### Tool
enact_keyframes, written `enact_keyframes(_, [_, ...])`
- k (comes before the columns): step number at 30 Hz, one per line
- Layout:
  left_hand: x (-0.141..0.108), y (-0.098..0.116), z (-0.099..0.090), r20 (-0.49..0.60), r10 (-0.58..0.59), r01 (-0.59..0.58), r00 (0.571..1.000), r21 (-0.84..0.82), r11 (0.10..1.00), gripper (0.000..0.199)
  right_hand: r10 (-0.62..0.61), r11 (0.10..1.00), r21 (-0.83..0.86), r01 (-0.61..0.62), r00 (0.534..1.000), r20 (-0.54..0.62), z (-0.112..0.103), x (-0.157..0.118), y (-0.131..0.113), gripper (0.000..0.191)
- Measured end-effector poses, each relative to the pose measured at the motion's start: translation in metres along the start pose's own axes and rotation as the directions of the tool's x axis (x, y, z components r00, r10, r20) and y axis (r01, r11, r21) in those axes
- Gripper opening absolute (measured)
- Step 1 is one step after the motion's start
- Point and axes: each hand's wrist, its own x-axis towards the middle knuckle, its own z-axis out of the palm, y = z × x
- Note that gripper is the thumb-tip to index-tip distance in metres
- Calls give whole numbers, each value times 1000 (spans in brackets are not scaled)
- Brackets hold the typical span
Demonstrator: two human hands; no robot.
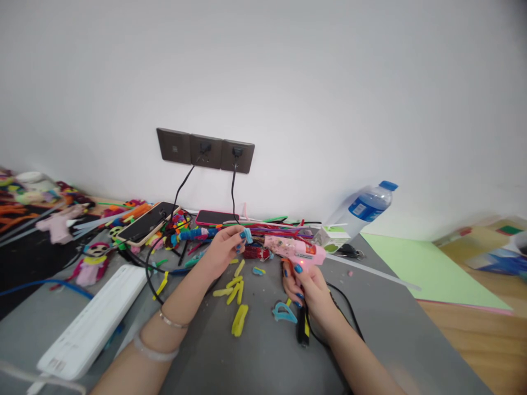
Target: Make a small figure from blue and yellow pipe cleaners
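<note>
My right hand (pixel 302 285) is wrapped round the handle of a pink hot glue gun (pixel 294 249), whose nozzle points left. A small orange light glows on the gun's body. Between the fingertips of my left hand (pixel 226 247) is a small light-blue fuzzy piece (pixel 247 236), close to the nozzle; I cannot tell whether they touch. Below the hands lie several yellow pipe cleaner pieces (pixel 234 291) and a bent light-blue pipe cleaner loop (pixel 285 312). A black-and-yellow tool (pixel 303 329) rests under my right wrist.
A white power strip (pixel 93 323) lies at left, near a phone (pixel 148 222) and small pipe cleaner dolls (pixel 93 263). Black cords run to wall sockets (pixel 206 151). A water bottle (pixel 368 206) leans at the back right. Green paper (pixel 428 269) lies beyond the grey table (pixel 395 329).
</note>
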Motion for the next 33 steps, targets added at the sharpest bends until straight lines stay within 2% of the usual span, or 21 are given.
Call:
enact_keyframes(23, [0, 2, 1, -10, 28, -28, 1000, 17, 999, 32, -34, 999, -39, 35, 999, 16, 1, 1, -2, 48])
enact_keyframes(33, [1, -5, -8, 30, 4, -6, 1000, 77, 997, 28, -91, 995, 29, 93, 994, -58, 2, -2, -5, 43])
